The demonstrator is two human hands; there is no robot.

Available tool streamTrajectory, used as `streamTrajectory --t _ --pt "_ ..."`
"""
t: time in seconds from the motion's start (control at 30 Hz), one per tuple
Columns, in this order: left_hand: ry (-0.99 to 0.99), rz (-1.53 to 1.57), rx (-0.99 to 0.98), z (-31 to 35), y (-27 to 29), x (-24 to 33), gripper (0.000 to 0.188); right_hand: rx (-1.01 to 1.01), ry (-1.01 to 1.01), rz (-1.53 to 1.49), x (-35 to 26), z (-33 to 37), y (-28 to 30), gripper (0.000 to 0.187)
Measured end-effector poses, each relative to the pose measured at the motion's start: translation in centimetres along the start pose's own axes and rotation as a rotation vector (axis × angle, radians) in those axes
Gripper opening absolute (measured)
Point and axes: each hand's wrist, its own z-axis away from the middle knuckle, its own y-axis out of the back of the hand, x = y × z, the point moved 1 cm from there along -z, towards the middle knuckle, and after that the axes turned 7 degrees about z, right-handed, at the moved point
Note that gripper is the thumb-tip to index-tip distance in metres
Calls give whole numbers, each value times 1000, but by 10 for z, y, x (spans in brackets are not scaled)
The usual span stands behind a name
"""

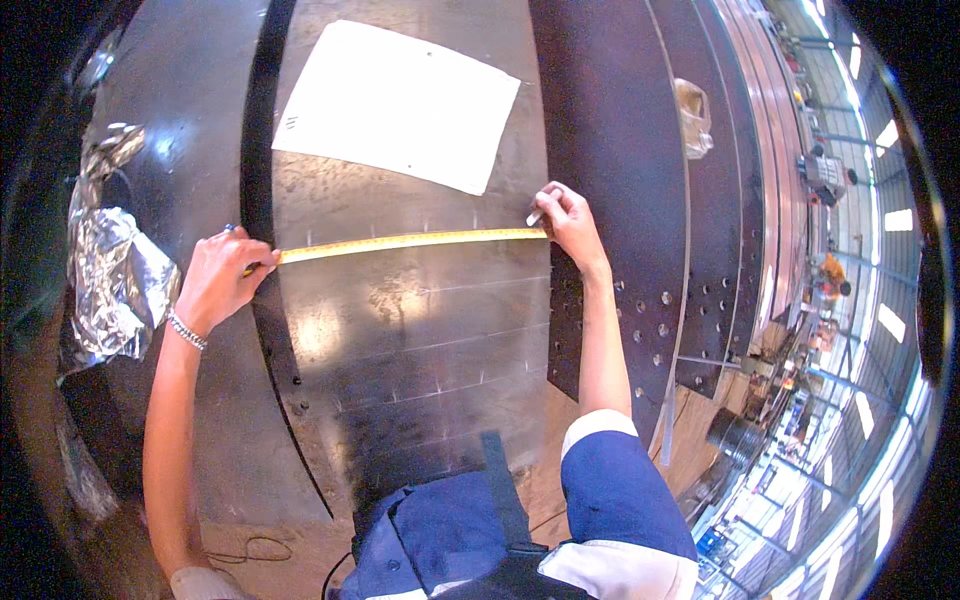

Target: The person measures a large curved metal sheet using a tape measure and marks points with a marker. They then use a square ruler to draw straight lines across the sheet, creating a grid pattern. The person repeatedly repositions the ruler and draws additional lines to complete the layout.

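The left hand (222, 272) pinches the tape (410, 241) at one end; the right hand (572, 224) pinches a stick (536, 217) beside the other. Between both sets of fingers, the tape crosses the plate (430, 315). Best hold it taut, flat and square to the plate's edges, fingertips clear of its scale.

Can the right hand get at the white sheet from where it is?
Probably yes: the right hand is near a corner of the white sheet, with nothing visible standing between them. Its fingers pinch a small pale stick, though, which could hinder a grasp.
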Motion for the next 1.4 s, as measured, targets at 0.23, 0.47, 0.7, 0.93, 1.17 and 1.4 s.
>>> streamTrajectory --t 0.23,0.47,0.7,0.93,1.17,1.4 --pt "-33 76 67 2 -4 -3 7 -165 0 79 13 -10 9 22" --pt "-35 23 46 3 -5 -4 6 -169 16 54 7 -8 5 22" --pt "8 12 23 -1 -2 4 6 -168 35 69 14 -9 6 22" --pt "15 10 20 0 -4 -1 7 -165 83 96 15 -9 5 24" --pt "24 4 14 -1 -4 1 7 -167 55 67 19 -10 4 23" --pt "28 17 31 -1 -3 3 5 -165 -48 -52 14 -11 7 23"
